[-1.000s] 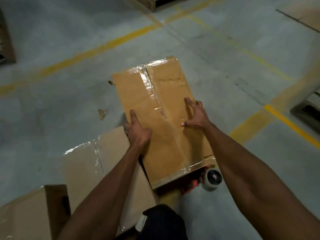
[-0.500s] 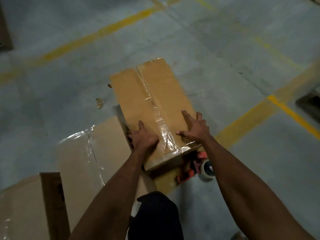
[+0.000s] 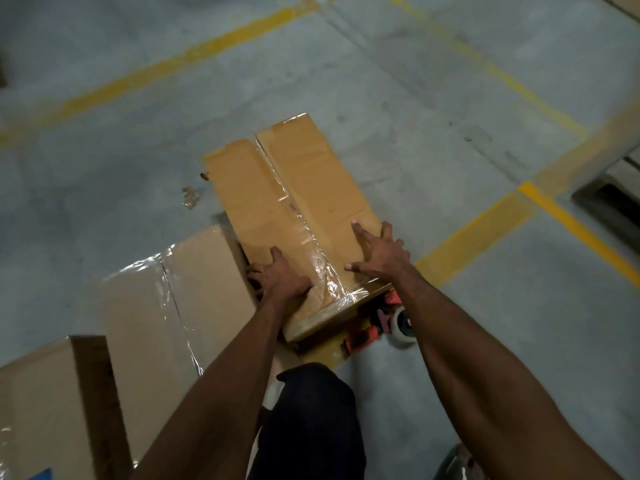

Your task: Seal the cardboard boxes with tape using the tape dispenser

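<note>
A long brown cardboard box (image 3: 311, 188) lies on the concrete floor with clear tape running down its centre seam and over its near end. My left hand (image 3: 282, 278) rests on the near left part of the top, its fingers curling over the left edge. My right hand (image 3: 379, 254) presses flat on the near right part, fingers spread. The red tape dispenser (image 3: 384, 323) with its white roll lies on the floor just below the box's near right corner, partly hidden by the box and my right forearm.
A second taped box (image 3: 166, 306) sits to the left, touching the first. Another box (image 3: 45, 403) stands at the bottom left. My dark-clothed knee (image 3: 311, 420) is at the bottom centre. Yellow floor lines (image 3: 478, 230) cross the concrete. A tape scrap (image 3: 190, 197) lies at the left.
Both hands have slid back along the box top toward its near end. The left hand now curls over the left edge.
</note>
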`<move>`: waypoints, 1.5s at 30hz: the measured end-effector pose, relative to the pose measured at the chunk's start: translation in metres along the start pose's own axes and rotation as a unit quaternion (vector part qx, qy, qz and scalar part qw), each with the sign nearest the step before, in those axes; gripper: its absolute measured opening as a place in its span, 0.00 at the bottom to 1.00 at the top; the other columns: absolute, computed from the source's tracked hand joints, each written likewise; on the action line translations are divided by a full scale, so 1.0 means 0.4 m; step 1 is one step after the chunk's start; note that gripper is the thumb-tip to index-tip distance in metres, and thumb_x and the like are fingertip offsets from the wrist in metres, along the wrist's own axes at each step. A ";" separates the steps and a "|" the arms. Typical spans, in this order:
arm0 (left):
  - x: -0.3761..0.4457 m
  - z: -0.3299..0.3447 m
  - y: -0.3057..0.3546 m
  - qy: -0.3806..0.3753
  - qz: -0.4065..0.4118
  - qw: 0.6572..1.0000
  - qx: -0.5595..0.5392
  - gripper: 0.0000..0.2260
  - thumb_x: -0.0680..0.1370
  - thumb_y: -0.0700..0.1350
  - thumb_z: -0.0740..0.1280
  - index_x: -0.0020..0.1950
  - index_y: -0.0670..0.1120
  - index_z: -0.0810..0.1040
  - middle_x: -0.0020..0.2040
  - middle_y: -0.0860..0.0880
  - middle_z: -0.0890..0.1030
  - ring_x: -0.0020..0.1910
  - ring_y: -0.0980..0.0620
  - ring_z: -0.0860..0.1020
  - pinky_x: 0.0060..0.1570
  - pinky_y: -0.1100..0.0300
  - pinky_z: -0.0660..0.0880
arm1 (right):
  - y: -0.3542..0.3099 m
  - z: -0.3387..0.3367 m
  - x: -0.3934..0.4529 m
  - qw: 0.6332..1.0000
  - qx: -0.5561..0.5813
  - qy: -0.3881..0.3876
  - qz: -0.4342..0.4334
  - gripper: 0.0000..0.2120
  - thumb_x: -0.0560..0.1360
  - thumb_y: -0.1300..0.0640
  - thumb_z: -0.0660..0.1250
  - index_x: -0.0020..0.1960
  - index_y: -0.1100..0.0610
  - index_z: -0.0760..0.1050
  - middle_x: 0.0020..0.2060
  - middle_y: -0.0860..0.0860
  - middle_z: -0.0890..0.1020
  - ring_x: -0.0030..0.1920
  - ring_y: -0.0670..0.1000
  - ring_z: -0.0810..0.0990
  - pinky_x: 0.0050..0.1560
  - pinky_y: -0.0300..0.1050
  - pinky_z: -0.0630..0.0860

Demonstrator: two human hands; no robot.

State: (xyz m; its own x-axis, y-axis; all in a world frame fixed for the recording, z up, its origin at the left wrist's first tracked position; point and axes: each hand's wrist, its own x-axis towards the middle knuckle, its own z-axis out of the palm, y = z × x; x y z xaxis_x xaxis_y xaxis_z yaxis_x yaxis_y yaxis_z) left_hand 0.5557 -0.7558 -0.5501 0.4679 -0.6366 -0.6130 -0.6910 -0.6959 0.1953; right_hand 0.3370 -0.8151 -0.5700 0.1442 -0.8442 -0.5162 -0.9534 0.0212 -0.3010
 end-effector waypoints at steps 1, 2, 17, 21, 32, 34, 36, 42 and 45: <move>-0.004 0.001 -0.002 -0.002 -0.003 1.000 0.001 0.55 0.66 0.58 0.80 0.81 0.55 0.47 0.76 0.29 0.50 0.76 0.29 0.52 0.68 0.38 0.65 | 0.001 0.002 -0.001 1.000 -0.004 0.000 -0.003 0.52 0.66 0.28 0.74 0.78 0.28 0.44 0.80 0.58 0.47 0.72 0.73 0.63 0.70 0.70 0.66; -0.007 0.002 -0.004 -0.004 -0.004 1.000 -0.002 0.55 0.66 0.59 0.80 0.81 0.55 0.46 0.76 0.29 0.49 0.76 0.29 0.51 0.69 0.38 0.65 | 0.003 0.006 -0.003 1.000 -0.010 0.001 -0.003 0.52 0.66 0.27 0.73 0.78 0.28 0.42 0.80 0.58 0.47 0.72 0.73 0.63 0.69 0.70 0.67; -0.184 0.059 0.172 -0.024 0.314 0.939 0.138 0.20 0.76 0.47 0.65 0.68 0.45 0.73 0.64 0.38 0.72 0.65 0.35 0.68 0.62 0.45 0.71 | 0.114 0.138 -0.239 0.982 0.028 0.158 0.103 0.32 0.79 0.43 0.64 0.79 0.49 0.59 0.73 0.57 0.64 0.65 0.67 0.72 0.65 0.62 0.71; -0.260 0.205 0.218 -0.135 0.394 0.895 0.161 0.17 0.75 0.52 0.67 0.55 0.41 0.81 0.54 0.37 0.82 0.57 0.36 0.79 0.53 0.51 0.73 | 0.211 0.197 -0.314 0.979 0.040 0.145 0.137 0.29 0.79 0.47 0.64 0.77 0.55 0.63 0.68 0.58 0.70 0.63 0.65 0.74 0.62 0.58 0.72; -0.187 0.615 0.071 -0.084 0.289 0.895 0.330 0.27 0.78 0.49 0.65 0.75 0.41 0.65 0.69 0.38 0.68 0.68 0.37 0.69 0.65 0.47 0.69 | 0.393 0.438 -0.300 0.991 0.040 -0.092 0.088 0.40 0.80 0.47 0.67 0.84 0.51 0.48 0.83 0.51 0.49 0.81 0.62 0.51 0.77 0.63 0.57; -0.139 0.656 0.088 -0.089 0.228 0.927 0.284 0.29 0.78 0.51 0.66 0.75 0.40 0.64 0.70 0.37 0.68 0.69 0.36 0.69 0.65 0.45 0.70 | 0.403 0.466 -0.288 0.993 0.031 -0.082 0.084 0.43 0.80 0.48 0.68 0.84 0.49 0.44 0.83 0.50 0.47 0.82 0.59 0.48 0.78 0.63 0.55; -0.095 0.707 0.092 -0.102 0.199 0.941 0.253 0.30 0.74 0.53 0.68 0.73 0.44 0.66 0.71 0.38 0.70 0.69 0.36 0.70 0.66 0.44 0.71 | 0.410 0.491 -0.282 0.995 0.021 -0.059 0.077 0.45 0.79 0.51 0.68 0.84 0.49 0.42 0.83 0.50 0.45 0.83 0.56 0.46 0.78 0.63 0.54; -0.135 0.794 0.059 -0.093 0.136 0.962 0.218 0.28 0.78 0.46 0.68 0.75 0.44 0.62 0.71 0.38 0.69 0.69 0.36 0.70 0.63 0.42 0.71 | 0.432 0.525 -0.298 0.997 0.034 -0.029 0.071 0.47 0.78 0.50 0.70 0.84 0.48 0.42 0.83 0.49 0.45 0.83 0.55 0.45 0.78 0.62 0.54; -0.164 0.818 0.023 -0.105 0.131 0.965 0.202 0.29 0.78 0.45 0.69 0.74 0.43 0.60 0.70 0.39 0.69 0.69 0.37 0.70 0.64 0.44 0.71 | 0.430 0.533 -0.329 0.997 0.041 -0.036 0.059 0.46 0.77 0.48 0.69 0.84 0.47 0.43 0.83 0.48 0.45 0.83 0.54 0.45 0.79 0.61 0.53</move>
State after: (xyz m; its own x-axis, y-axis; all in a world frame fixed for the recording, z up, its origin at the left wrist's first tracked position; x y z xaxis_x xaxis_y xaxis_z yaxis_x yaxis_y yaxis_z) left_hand 0.3383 -0.6119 -0.7586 0.1565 -0.6624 -0.7326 -0.9486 -0.3074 0.0753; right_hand 0.2105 -0.5862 -0.7250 0.0541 -0.7932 -0.6066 -0.9405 0.1636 -0.2979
